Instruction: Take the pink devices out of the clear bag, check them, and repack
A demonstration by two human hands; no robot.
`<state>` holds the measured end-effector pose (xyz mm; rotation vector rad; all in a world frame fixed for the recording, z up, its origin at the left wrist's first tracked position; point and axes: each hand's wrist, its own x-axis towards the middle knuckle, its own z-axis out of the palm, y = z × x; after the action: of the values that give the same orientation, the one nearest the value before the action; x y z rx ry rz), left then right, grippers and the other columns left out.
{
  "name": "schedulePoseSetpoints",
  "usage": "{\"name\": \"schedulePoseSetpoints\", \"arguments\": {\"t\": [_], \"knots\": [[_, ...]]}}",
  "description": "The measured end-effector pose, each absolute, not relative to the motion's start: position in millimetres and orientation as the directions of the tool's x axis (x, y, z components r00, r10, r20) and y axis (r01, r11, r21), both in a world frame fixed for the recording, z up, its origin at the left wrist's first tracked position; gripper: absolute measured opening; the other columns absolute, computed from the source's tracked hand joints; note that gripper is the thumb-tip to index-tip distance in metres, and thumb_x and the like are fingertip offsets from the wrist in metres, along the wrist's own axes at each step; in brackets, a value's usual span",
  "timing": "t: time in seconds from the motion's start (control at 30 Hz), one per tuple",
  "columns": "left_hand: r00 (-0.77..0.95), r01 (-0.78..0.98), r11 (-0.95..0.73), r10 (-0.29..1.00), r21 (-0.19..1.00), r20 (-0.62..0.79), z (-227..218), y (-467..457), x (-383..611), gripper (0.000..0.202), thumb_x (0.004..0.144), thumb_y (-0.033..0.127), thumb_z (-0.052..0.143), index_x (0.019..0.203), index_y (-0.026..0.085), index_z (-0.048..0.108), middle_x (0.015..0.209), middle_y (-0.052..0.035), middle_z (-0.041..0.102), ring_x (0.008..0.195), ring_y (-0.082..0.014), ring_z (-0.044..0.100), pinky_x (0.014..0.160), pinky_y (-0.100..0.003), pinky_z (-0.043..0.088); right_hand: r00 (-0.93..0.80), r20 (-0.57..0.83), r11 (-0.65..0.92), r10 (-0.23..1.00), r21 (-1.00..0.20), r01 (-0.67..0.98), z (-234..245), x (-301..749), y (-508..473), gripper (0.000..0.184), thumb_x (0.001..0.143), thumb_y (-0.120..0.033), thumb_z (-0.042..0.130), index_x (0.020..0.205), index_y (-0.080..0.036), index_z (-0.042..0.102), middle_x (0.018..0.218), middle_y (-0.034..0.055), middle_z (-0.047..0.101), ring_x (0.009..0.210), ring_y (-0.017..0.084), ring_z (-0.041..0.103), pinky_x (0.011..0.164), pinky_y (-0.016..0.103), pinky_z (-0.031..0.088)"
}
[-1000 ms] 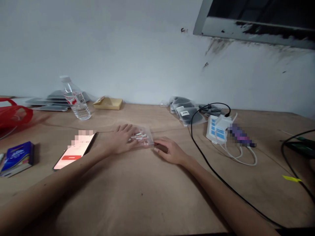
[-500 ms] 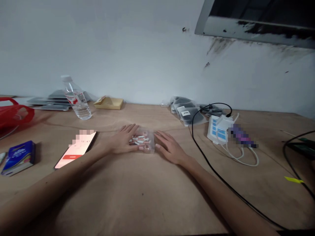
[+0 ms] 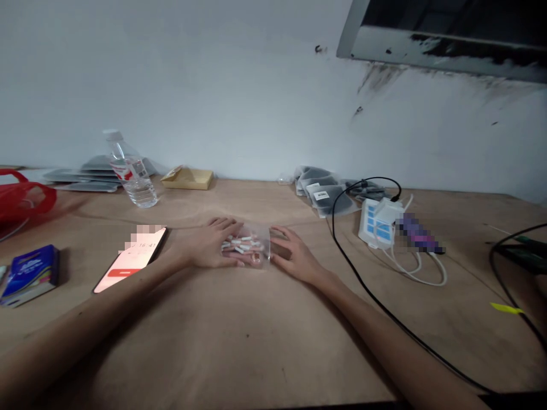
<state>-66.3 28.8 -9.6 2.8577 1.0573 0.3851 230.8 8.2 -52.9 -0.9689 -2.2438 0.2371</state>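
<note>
A small clear plastic bag (image 3: 252,246) of several little white and red pieces lies on the wooden table (image 3: 256,341) between my hands. My left hand (image 3: 205,247) holds its left side, with fingers over the top and the thumb along the near edge. My right hand (image 3: 294,256) is at the bag's right edge, its fingers bent and its fingertips and thumb closed on that edge.
A phone (image 3: 130,259) with a red-and-white screen lies left of my left hand, and a blue packet (image 3: 29,273) further left. A water bottle (image 3: 130,171), a yellow tray (image 3: 188,179), dark bagged items (image 3: 322,193), a white charger block (image 3: 378,223) and black cables (image 3: 363,285) are also on the table.
My right hand went from curled beside the bag to flat, and now its fingers bend onto the bag's right edge. My left hand stays on the bag.
</note>
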Motion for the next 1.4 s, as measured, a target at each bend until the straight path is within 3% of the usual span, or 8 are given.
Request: {"name": "schedulePoseSetpoints", "arguments": {"t": [0.23, 0.4, 0.77, 0.83, 0.93, 1.0, 1.13, 1.4], "knots": [[0.752, 0.596, -0.784, 0.62, 0.174, 0.223, -9, 20, -54, 0.083, 0.08, 0.074, 0.061, 0.143, 0.022, 0.049, 0.141, -0.0153, 0.055, 0.131, -0.0385, 0.05, 0.111, -0.056, 0.036, -0.489, 0.554, 0.735, 0.674, -0.433, 0.523, -50, 226, 7, 0.02, 0.096, -0.034, 0.064, 0.104, -0.026, 0.08, 0.135, 0.0128, 0.062, 0.123, 0.03, 0.059, 0.103, 0.052, 0.05], [0.767, 0.589, -0.791, 0.612, 0.168, 0.194, -7, 23, -58, 0.082, 0.081, 0.074, 0.061, 0.147, 0.026, 0.047, 0.141, -0.0138, 0.055, 0.132, -0.0386, 0.049, 0.112, -0.055, 0.036, -0.501, 0.579, 0.747, 0.643, -0.332, 0.576, -47, 226, 6, 0.022, 0.097, -0.025, 0.059, 0.102, -0.027, 0.079, 0.129, 0.0099, 0.065, 0.12, 0.028, 0.06, 0.101, 0.052, 0.05], [0.725, 0.663, -0.742, 0.669, 0.098, 0.163, -13, 46, -84, 0.096, 0.08, 0.08, 0.057, 0.15, 0.017, 0.041, 0.149, -0.0199, 0.048, 0.14, -0.0385, 0.043, 0.116, -0.051, 0.03, -0.486, 0.659, 0.733, 0.574, -0.149, 0.664, -36, 261, 19, 0.01, 0.084, -0.026, 0.064, 0.08, -0.022, 0.072, 0.112, 0.0125, 0.068, 0.107, 0.031, 0.064, 0.096, 0.05, 0.051], [0.719, 0.671, -0.736, 0.676, 0.094, 0.163, -11, 46, -83, 0.096, 0.081, 0.08, 0.057, 0.15, 0.016, 0.041, 0.148, -0.0201, 0.049, 0.139, -0.038, 0.044, 0.116, -0.051, 0.031, -0.465, 0.631, 0.699, 0.621, -0.176, 0.693, -34, 266, 19, 0.015, 0.082, -0.03, 0.065, 0.093, -0.022, 0.071, 0.114, 0.0126, 0.068, 0.109, 0.032, 0.063, 0.098, 0.052, 0.05], [0.734, 0.655, -0.75, 0.66, 0.089, 0.159, -8, 43, -81, 0.092, 0.082, 0.079, 0.054, 0.148, 0.017, 0.042, 0.146, -0.0191, 0.051, 0.137, -0.0384, 0.045, 0.114, -0.052, 0.032, -0.459, 0.577, 0.682, 0.676, -0.252, 0.687, -34, 264, 17, 0.057, 0.083, -0.042, 0.065, 0.134, -0.018, 0.054, 0.135, 0.0177, 0.059, 0.125, 0.036, 0.055, 0.106, 0.057, 0.044], [0.743, 0.646, -0.759, 0.65, 0.084, 0.162, -6, 41, -79, 0.089, 0.084, 0.078, 0.053, 0.147, 0.016, 0.043, 0.143, -0.0191, 0.053, 0.136, -0.0399, 0.046, 0.113, -0.053, 0.033, -0.513, 0.526, 0.708, 0.679, -0.286, 0.645, -35, 258, 15, 0.073, 0.086, -0.048, 0.065, 0.148, -0.018, 0.04, 0.148, 0.0197, 0.049, 0.136, 0.037, 0.047, 0.111, 0.058, 0.04], [0.753, 0.629, -0.774, 0.631, 0.076, 0.189, -7, 36, -77, 0.086, 0.086, 0.074, 0.053, 0.149, 0.017, 0.04, 0.145, -0.0188, 0.052, 0.136, -0.0409, 0.045, 0.113, -0.054, 0.031, -0.648, 0.391, 0.756, 0.653, -0.304, 0.579, -38, 244, 13, 0.071, 0.09, -0.054, 0.064, 0.149, -0.023, 0.042, 0.155, 0.0169, 0.043, 0.144, 0.035, 0.04, 0.114, 0.056, 0.039], [0.764, 0.623, -0.779, 0.624, 0.063, 0.163, -8, 29, -69, 0.088, 0.087, 0.074, 0.052, 0.15, 0.014, 0.04, 0.15, -0.0231, 0.047, 0.14, -0.0424, 0.042, 0.113, -0.055, 0.031, -0.603, 0.381, 0.698, 0.701, -0.191, 0.69, -40, 237, 14, 0.066, 0.085, -0.056, 0.069, 0.139, -0.019, 0.058, 0.152, 0.019, 0.048, 0.138, 0.038, 0.044, 0.112, 0.059, 0.04]]}}
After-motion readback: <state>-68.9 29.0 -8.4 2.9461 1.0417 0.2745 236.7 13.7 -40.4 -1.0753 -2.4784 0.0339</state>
